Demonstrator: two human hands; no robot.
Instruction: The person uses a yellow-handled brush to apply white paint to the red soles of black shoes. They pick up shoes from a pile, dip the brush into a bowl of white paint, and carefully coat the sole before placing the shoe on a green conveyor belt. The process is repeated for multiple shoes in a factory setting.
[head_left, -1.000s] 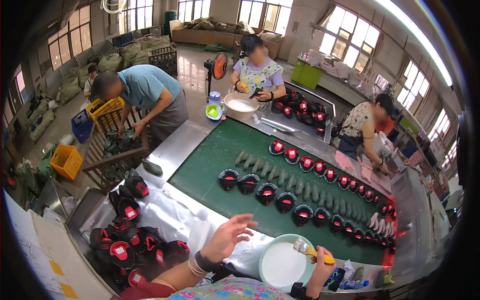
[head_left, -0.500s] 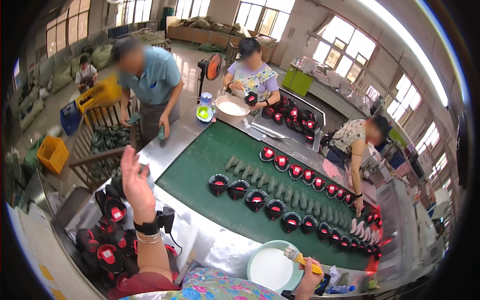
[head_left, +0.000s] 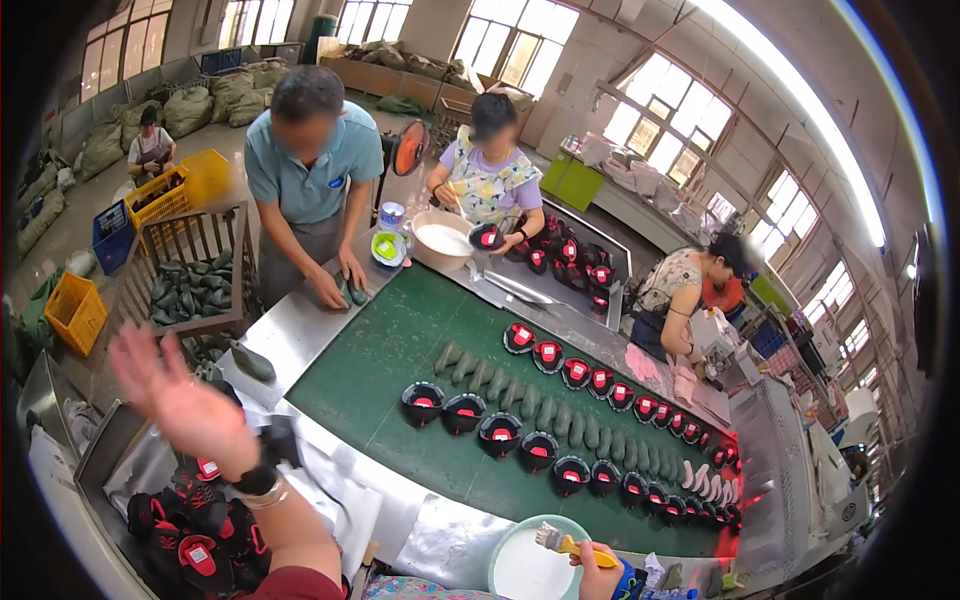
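Observation:
My left hand (head_left: 172, 390) is raised at the left, slightly blurred, its fingers stretched out and nothing in it. A dark wrist strap with a small black device sits behind it. Below that hand, black-and-red shoe uppers (head_left: 203, 555) are heaped in a metal bin. At the lower edge my right hand (head_left: 598, 572) grips a paintbrush (head_left: 572, 546) by its yellow handle. Its pale bristles are over a light green basin (head_left: 497, 560) of white liquid. Rows of shoe uppers (head_left: 500, 434) and dark green shoe lasts (head_left: 530, 402) run along the green conveyor belt (head_left: 350, 400).
Across the belt, a person (head_left: 490, 170) brushes an upper beside another basin (head_left: 420, 218). Someone in a blue shirt (head_left: 315, 160) handles lasts at the belt's far left end, near a slatted cart (head_left: 240, 290). Another person (head_left: 675, 285) leans at the right.
My left hand has moved left and tilted over. The blue-shirted person now has both hands on lasts at the table edge. The person at the right has drawn an arm back from the belt.

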